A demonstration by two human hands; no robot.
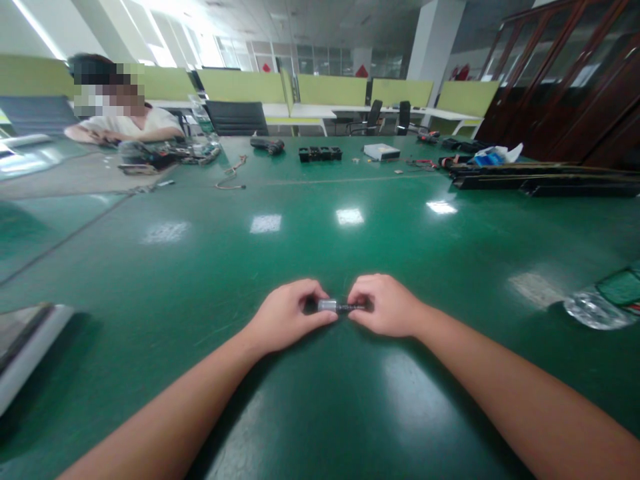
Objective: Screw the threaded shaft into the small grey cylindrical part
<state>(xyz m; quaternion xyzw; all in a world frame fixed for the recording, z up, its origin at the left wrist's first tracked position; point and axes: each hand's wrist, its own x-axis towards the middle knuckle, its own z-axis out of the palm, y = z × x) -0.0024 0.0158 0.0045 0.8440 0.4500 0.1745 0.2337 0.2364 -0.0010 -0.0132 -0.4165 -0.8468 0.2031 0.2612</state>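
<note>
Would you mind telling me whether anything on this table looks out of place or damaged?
No spill or damage stands out. Slightly untidy: a loose cable straggling at far left, and crumpled white wrapping by the long black strips. The bottle, cut off at the right edge, may be tipped; I cannot tell.

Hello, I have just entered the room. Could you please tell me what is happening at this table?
Someone is handling a small object low above the green table. The left hand grips its grey cylinder, and the right hand pinches its thin dark end. Whether these are one piece or two joined is too small to tell. Farther back are a loose cable and a white box. Another person sits at the far left.
</note>
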